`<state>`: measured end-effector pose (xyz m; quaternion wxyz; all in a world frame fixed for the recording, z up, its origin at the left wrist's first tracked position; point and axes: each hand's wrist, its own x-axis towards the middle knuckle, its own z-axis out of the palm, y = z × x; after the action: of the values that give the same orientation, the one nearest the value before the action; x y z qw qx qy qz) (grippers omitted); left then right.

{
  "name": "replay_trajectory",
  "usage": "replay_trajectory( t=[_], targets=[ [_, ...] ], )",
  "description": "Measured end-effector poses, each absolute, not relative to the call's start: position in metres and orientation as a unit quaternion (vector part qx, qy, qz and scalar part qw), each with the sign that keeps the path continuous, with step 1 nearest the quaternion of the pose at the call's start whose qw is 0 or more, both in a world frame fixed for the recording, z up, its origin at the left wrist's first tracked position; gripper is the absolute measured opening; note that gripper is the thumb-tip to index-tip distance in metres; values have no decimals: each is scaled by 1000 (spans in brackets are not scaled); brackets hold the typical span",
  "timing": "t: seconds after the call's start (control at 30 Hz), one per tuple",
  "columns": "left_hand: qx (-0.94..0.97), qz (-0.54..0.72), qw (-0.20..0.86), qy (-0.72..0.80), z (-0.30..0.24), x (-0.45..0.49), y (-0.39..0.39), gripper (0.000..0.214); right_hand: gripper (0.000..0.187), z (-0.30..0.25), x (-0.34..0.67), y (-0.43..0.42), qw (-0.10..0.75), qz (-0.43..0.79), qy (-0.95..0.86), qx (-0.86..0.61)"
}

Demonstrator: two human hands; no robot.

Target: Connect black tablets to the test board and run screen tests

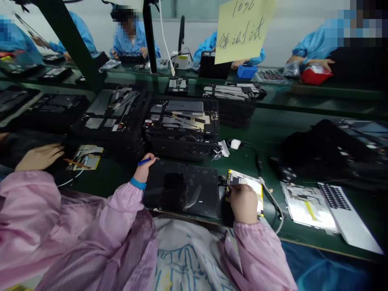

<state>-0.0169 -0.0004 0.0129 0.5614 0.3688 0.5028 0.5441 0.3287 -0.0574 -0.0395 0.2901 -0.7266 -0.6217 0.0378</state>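
Observation:
A dark glossy screen panel (188, 188) lies flat at the bench's front edge. My left hand (145, 169), with a blue wrist strap, is closed around a slim blue pen-like tool (144, 161) at the panel's upper left corner. Right of the panel, my right hand (244, 202) is closed, its fingertips pinched beside a dark cable end (223, 182); what they hold is hidden. Partly beneath that hand lies a pale circuit board (247, 178) with yellow edges. A grey cable (280, 218) curves along its right side.
Stacks of dark panels (182, 141) stand behind. At right lie a silver plate (309, 206) and a keyboard piece (354, 218). A co-worker's hand (41, 157) rests at left near another board (89, 157). A yellow note (242, 30) hangs above; people in blue work opposite.

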Motion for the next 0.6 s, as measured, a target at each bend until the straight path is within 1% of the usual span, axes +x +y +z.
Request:
replay_trajectory(
  t=[0.13,0.23,0.3,0.33,0.4,0.5,0.53,0.6],
  targets=[
    [387,529,552,515,11,-18,-3,35,30,-40,327,-60,296,38,-615,-730],
    [418,530,496,546,17,-18,-9,33,34,-34,326,-62,314,45,-613,-723],
    [430,537,475,549,26,-16,-18,34,37,-24,324,-66,345,53,-618,-705],
    [431,544,477,539,33,-14,-25,35,39,-17,322,-69,367,69,-624,-686],
    [435,570,486,499,50,-8,-40,36,41,1,318,-76,397,139,-650,-632],
    [504,618,436,417,78,0,-67,34,37,32,315,-88,394,244,-676,-573],
    [536,636,403,382,87,0,-76,33,37,41,316,-92,394,253,-681,-563],
    [560,659,342,368,102,-4,-89,33,36,56,320,-97,413,231,-691,-547]
  ],
)
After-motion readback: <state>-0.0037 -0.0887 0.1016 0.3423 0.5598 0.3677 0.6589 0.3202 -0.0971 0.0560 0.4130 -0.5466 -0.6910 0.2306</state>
